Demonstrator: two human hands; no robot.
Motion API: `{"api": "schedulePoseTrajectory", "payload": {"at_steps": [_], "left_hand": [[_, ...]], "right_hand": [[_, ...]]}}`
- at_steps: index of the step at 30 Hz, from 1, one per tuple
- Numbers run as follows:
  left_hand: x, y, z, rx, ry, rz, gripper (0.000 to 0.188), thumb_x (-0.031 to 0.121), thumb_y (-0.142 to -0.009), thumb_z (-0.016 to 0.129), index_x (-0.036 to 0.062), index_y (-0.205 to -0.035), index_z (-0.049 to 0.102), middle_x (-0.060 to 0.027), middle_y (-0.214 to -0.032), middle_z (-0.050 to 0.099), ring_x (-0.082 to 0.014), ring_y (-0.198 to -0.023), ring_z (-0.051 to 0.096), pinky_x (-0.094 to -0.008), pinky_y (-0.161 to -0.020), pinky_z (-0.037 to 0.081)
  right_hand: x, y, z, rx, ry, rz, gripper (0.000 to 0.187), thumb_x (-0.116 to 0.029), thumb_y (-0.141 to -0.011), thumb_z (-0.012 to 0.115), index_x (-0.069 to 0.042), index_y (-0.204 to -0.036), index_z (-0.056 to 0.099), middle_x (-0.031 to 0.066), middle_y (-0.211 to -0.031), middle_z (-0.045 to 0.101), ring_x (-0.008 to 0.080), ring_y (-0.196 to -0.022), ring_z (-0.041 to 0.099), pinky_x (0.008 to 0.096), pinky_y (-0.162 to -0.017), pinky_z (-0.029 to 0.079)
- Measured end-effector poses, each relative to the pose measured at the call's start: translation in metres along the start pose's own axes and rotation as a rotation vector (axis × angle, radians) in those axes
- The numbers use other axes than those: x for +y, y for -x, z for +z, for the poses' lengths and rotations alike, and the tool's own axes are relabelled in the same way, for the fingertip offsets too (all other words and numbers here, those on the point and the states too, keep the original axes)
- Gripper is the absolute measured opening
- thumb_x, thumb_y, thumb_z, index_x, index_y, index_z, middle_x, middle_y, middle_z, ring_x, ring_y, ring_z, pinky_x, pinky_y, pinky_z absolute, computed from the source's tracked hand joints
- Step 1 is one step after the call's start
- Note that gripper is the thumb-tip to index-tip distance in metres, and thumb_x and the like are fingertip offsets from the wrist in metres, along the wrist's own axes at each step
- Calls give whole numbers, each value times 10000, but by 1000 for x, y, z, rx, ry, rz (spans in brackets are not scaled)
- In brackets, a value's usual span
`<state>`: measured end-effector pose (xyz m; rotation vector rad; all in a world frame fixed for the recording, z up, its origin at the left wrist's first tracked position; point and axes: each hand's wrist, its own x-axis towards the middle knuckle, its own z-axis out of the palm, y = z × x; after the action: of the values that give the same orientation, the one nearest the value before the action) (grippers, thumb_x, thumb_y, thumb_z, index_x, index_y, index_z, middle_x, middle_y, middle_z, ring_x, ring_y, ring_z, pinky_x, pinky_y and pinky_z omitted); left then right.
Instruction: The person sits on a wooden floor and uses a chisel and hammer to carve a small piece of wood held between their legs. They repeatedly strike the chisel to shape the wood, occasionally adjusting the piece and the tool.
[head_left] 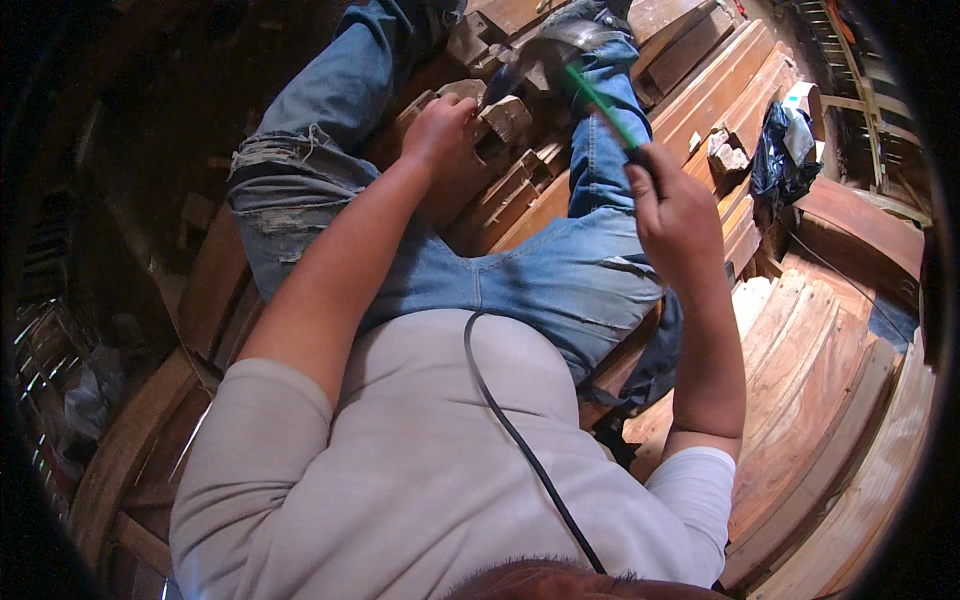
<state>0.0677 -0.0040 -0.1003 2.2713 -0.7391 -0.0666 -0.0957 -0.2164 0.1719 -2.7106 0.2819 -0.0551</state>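
My right hand is wrapped round the green handle of a hammer. The hammer's head is raised over the wood between my legs and smeared by motion. My left hand rests at a rough wooden block, its fingers closed; a dark, slim piece shows by the fingertips, but what they pinch is hidden. Below the block lie carved wooden pieces with notched edges, between my jean-clad thighs.
Long wooden boards run along my right. A black plastic bag with pale scraps lies on them, beside a small broken chunk. Wide planks are stacked at the lower right. A curved timber stands on the left.
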Motion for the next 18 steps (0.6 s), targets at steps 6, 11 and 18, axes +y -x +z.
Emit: {"api": "schedulePoseTrajectory", "payload": {"at_steps": [6,11,18], "left_hand": [[-2,0,0,-21,-31,0,146,199,-935,676,129,-1061,656,-149,-1049,638,-386,-1054,637,-506,-878,533],[-1,2,-3,-24,3,-53,146,205,-931,679,119,-1044,648,-144,-1059,643,-387,-1054,637,-510,-876,535],[-7,-2,2,-9,67,-70,148,211,-946,671,104,-1047,650,-146,-1049,653,-387,-1043,644,-510,-872,528]], "right_hand": [[-3,-2,2,74,-234,39,239,-296,-1029,593,-106,-1167,645,245,-884,690,471,-835,675,527,-711,513],[-5,-6,-6,-46,3,7,221,-268,-1033,597,-90,-1160,630,238,-830,671,471,-811,671,499,-685,506],[-7,2,-3,-17,-97,7,216,-264,-1032,604,-86,-1149,641,232,-854,680,461,-819,677,466,-692,512]]}}
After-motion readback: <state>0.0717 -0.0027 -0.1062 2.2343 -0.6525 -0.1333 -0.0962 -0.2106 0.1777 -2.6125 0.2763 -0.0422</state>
